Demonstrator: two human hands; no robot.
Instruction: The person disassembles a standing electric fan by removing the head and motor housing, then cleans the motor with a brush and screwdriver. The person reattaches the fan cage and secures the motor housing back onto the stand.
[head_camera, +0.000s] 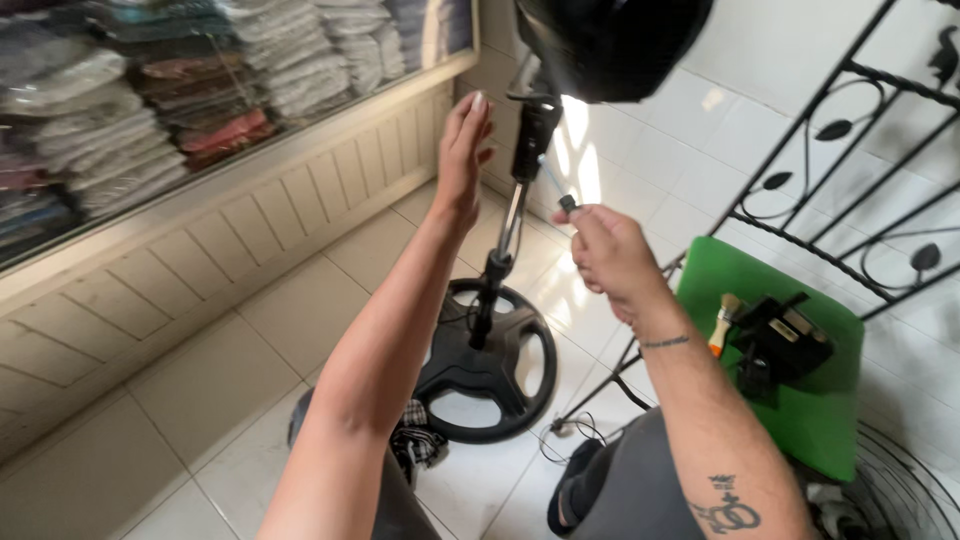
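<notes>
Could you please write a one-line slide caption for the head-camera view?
Left hand raised open beside a fan stand pole; right hand pinching a small screwdriver near it.

A pole (508, 232) stands between the left hand (463, 150) and right hand (607, 252). Open floor (300, 310) lies left; a green stool (800, 390) crowds the right.

The pole (508, 225) is shiny metal. Its round base (487, 365) is dull black plastic. The floor (150, 420) is smooth, glossy tile. The stool (800, 400) is green plastic.
</notes>
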